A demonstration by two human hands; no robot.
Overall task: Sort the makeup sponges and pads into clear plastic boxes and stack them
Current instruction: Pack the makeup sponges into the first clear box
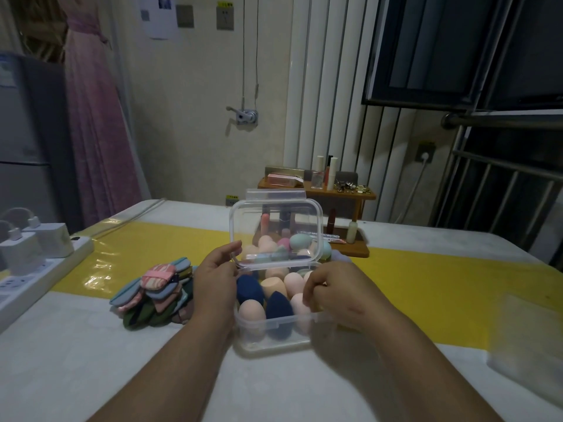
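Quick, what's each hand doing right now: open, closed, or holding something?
Left hand: pinches the left edge of the clear lid.
Right hand: curled over the pink sponges in the clear box; grip cannot be told.

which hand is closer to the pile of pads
Left. The left hand, holding the lid, sits right beside the pile of pads; the right hand is across the box, over the sponges.

Wall notice (pixel 158 16): print too small to read;
Yellow tag (pixel 224 4): characters blurred, not legible;
Fridge sticker (pixel 5 71): wording illegible
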